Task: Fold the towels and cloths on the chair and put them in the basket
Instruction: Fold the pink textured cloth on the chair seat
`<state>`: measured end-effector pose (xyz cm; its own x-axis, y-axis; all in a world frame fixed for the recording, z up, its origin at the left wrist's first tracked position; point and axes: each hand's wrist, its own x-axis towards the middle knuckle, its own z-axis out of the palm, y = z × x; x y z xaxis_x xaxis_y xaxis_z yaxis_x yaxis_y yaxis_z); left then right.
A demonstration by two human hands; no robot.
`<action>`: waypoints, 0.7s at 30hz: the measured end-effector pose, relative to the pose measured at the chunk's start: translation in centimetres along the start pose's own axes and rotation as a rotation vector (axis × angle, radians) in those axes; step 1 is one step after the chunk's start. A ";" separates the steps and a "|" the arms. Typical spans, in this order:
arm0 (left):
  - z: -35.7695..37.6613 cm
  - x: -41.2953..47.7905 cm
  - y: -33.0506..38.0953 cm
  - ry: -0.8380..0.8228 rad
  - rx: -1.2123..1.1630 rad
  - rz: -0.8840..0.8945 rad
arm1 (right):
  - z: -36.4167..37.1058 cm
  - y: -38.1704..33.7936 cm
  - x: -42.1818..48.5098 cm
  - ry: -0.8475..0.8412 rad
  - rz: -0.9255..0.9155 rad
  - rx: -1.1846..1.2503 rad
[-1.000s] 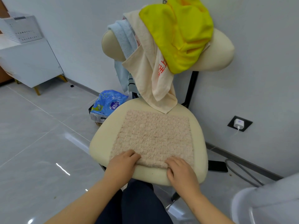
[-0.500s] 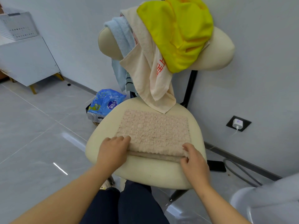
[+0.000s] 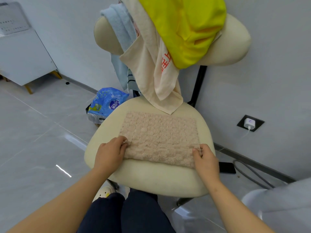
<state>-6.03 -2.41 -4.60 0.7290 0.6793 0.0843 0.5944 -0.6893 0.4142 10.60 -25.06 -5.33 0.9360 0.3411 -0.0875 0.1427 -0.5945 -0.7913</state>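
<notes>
A beige nubby towel [image 3: 159, 135] lies on the cream chair seat [image 3: 151, 179], its near part folded over onto itself. My left hand [image 3: 109, 153] pinches the folded edge at the towel's left side. At the right side my right hand [image 3: 205, 158] pinches the same edge. Over the chair back [image 3: 232, 46] hang a yellow cloth [image 3: 185, 27], a cream towel with red print [image 3: 151, 64] and a light blue towel [image 3: 121, 31]. A white perforated basket [image 3: 11, 21] stands on a white cabinet at the far left.
A blue plastic bag [image 3: 107, 101] lies in a dark box on the floor left of the chair. A wall socket with a white charger [image 3: 249, 123], a dark phone [image 3: 227, 167] and a grey cable are on the right. A white rounded object [image 3: 277, 207] fills the lower right corner.
Both hands lifted the towel's near edge and carried it away from me, folding the towel over itself. The hands also moved apart to the towel's left and right sides.
</notes>
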 end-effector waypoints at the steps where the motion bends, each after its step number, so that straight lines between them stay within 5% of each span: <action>1: -0.1 -0.3 0.0 0.011 0.037 0.024 | -0.1 0.2 -0.2 0.001 0.004 -0.022; 9: -2.2 -3.1 -0.1 -0.144 -0.050 -0.075 | -2.2 1.2 -2.6 -0.164 0.025 -0.176; 16: -4.6 -1.4 1.0 0.040 -0.381 -0.218 | -4.1 -2.7 -1.5 -0.094 -0.041 0.040; 21: -3.7 2.7 1.5 0.025 -0.360 -0.272 | -2.8 -4.3 2.1 -0.071 0.009 0.147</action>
<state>-4.45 -0.71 -0.38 0.5515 0.8326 -0.0515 0.6040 -0.3560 0.7131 12.86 -23.88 -0.43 0.9112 0.3899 -0.1332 0.0812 -0.4869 -0.8697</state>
